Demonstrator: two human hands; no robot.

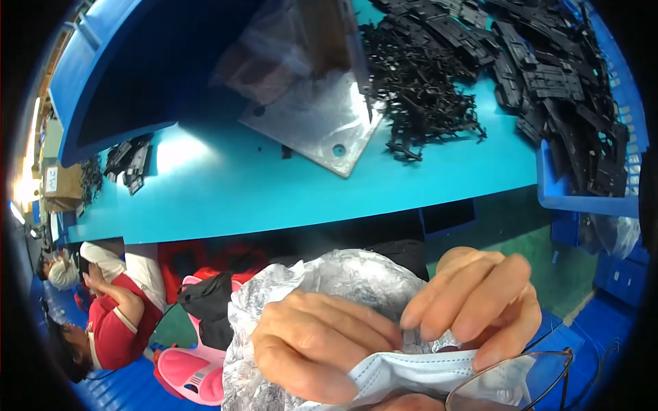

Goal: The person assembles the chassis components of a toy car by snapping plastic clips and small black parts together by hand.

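Both of my hands are raised close together, just above a light-blue face mask [418, 370]. My left hand [315, 342] has its fingers curled and pressed together, with the thumb by the mask's upper edge. Also curled is my right hand [476, 301], its fingers bent down and its thumb reaching the same edge. A small shiny, clear or silvery patch [442, 341] shows between the fingertips; I cannot tell what it is. Whatever the fingers pinch is hidden. Behind the hands spreads grey-white crinkled fabric [336, 267].
Beyond lies a turquoise table [260, 198] with a metal plate [329, 147], a heap of small black parts [425, 89] and a blue bin [582, 202] by black plastic pieces [548, 82]. Eyeglasses [569, 363] intrude lower right. At left, a person in red [123, 329] sits beside a pink chair [192, 373].
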